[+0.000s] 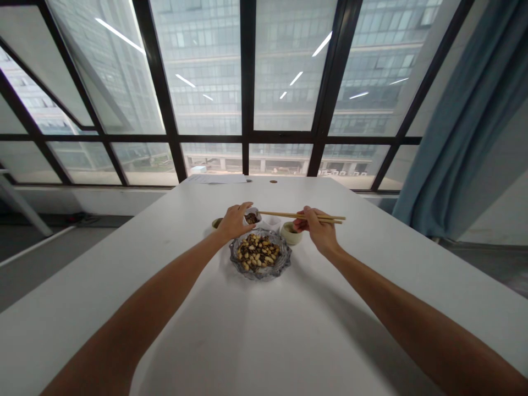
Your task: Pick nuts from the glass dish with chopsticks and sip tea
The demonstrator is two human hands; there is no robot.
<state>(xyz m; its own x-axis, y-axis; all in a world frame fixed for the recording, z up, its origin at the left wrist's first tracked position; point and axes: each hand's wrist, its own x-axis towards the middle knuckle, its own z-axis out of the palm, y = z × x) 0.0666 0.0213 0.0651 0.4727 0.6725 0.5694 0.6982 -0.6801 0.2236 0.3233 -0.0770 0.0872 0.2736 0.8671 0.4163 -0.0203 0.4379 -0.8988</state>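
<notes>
My left hand [236,221] reaches over the table, its thumb and fingers around the sides of a small white cup [258,223] with dark bits inside. In my right hand [319,230] is a pair of wooden chopsticks [284,214], held almost level, tips pointing left at that cup. Just in front stands a scalloped clear glass bowl [284,265] holding a mix of pale nuts and dark seeds. A pale green cup [291,235] sits below my right fingers, beside another white cup [272,222]. Partly behind my left hand is a green cup [216,223].
The white table [256,341] runs up to a wall of windows. Sheets of paper [216,179] lie at its far left end, near a round brown spot [273,181]. A blue curtain [447,148] hangs on the right.
</notes>
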